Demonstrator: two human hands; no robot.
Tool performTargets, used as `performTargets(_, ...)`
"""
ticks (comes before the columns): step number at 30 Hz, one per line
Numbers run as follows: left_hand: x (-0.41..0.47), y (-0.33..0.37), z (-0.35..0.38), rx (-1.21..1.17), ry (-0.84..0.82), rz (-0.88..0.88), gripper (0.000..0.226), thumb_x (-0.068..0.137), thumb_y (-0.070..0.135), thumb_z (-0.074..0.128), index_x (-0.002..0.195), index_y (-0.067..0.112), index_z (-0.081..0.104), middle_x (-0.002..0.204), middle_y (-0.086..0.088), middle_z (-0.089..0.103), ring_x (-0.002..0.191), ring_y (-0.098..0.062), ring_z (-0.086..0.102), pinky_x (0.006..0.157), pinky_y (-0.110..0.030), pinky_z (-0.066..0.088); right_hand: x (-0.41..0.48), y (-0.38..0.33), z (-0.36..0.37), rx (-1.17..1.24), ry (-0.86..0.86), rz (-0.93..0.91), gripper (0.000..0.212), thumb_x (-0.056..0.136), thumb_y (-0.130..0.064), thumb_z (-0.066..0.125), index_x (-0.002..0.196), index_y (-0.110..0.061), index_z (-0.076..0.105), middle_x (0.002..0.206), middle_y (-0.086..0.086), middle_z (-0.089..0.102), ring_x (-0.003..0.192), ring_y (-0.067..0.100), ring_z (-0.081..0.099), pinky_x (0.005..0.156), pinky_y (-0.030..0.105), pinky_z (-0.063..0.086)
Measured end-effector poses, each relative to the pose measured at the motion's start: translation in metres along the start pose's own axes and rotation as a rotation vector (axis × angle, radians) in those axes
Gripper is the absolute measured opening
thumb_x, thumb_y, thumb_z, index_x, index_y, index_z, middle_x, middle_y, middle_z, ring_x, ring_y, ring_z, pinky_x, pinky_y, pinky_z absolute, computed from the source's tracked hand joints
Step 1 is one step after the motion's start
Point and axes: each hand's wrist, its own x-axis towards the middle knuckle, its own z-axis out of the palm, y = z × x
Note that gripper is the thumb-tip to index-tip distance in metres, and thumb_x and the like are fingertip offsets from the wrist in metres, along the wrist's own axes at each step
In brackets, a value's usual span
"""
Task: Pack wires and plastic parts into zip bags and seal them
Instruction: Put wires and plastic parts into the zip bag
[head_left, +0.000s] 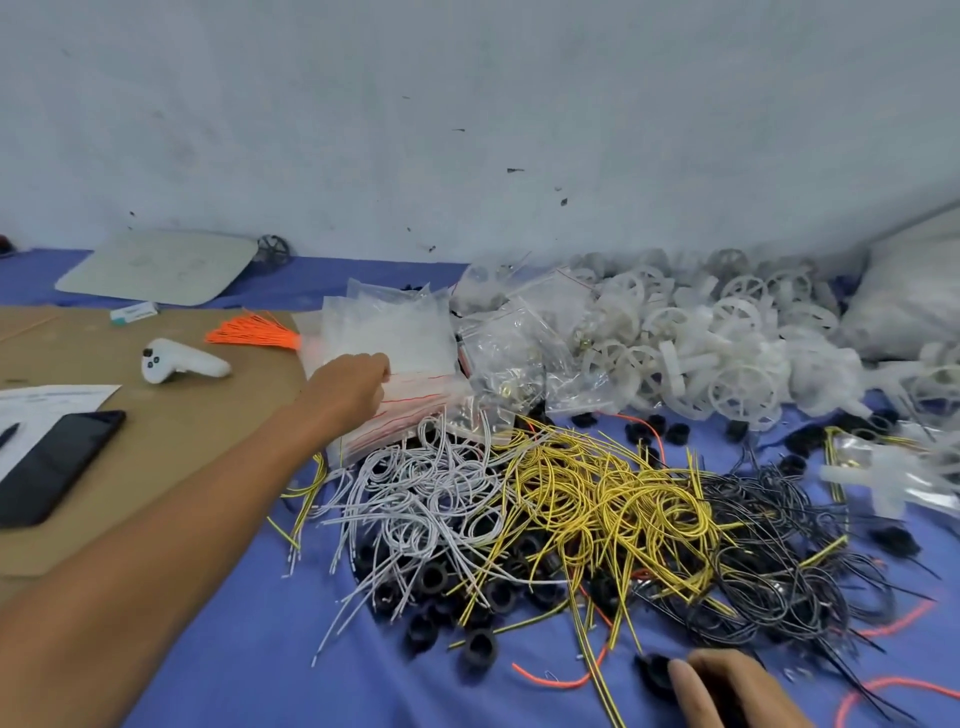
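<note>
- The left hand (358, 384) is reaching over the blue sheet (260, 649), its fingers curling onto the stack of zip bags (395, 338) just behind the tangled wires (519, 499).
- The right hand (737, 691) is touching a black ring (655, 671); I cannot tell whether it is gripping it.
- The bags are looking thin and slippery, so pinching one top edge seems best.
- No writing is showing clearly enough to read.

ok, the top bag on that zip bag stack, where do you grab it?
Pinch its left near corner, at the red-striped zip edge, coming from the left as the left hand does. The stack of zip bags fans its edges that way; loose bags crowd the right side and white wires the front.
</note>
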Motion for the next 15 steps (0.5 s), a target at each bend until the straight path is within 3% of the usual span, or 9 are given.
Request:
performTargets(5,-0.028,0.026,-0.023,-0.127,-0.102,0.086,0.014,0.091,0.023,0.052,0.098,0.023,0.039,0.072,0.002,0.056,0.066,-0.022,0.052,0.052,-0.033,0.029,-0.004,0.003,0.001,-0.041,0.050,-0.052,0.014,0.081,-0.020,0.070,0.071,-0.027,0.062,0.070,-0.009,0.064,0.070,-0.002,0.057,0.067,0.023,0.044)
performTargets(8,-0.057,0.046,-0.038,-0.198,-0.248,0.074,0.021,0.092,0.027,0.051,0.111,0.027,0.042,0.065,0.006,0.052,0.061,-0.007,0.048,0.051,-0.029,0.030,-0.007,0.001,0.000,-0.061,0.063,-0.013,0.011,0.078,-0.028,0.067,0.073,-0.035,0.061,0.067,-0.015,0.063,0.067,-0.002,0.058,0.063,0.021,0.044)
performTargets(11,-0.094,0.066,-0.050,-0.132,-0.242,0.115,0.033,0.098,0.028,0.041,0.130,0.035,0.046,0.071,0.011,0.053,0.063,-0.006,0.050,0.062,-0.028,0.044,-0.006,-0.003,-0.003,-0.059,0.067,-0.002,0.018,0.084,-0.023,0.069,0.078,-0.039,0.063,0.070,-0.015,0.066,0.067,0.000,0.059,0.065,0.019,0.046)
performTargets(15,-0.138,0.101,-0.064,0.033,-0.086,0.171,0.047,0.098,0.030,0.041,0.141,0.048,0.035,0.099,-0.001,0.067,0.089,-0.025,0.063,0.065,-0.030,0.034,-0.006,-0.037,-0.012,-0.010,-0.009,-0.081,0.031,0.083,-0.009,0.071,0.096,-0.037,0.071,0.072,-0.005,0.067,0.061,0.006,0.058,0.058,0.015,0.046)
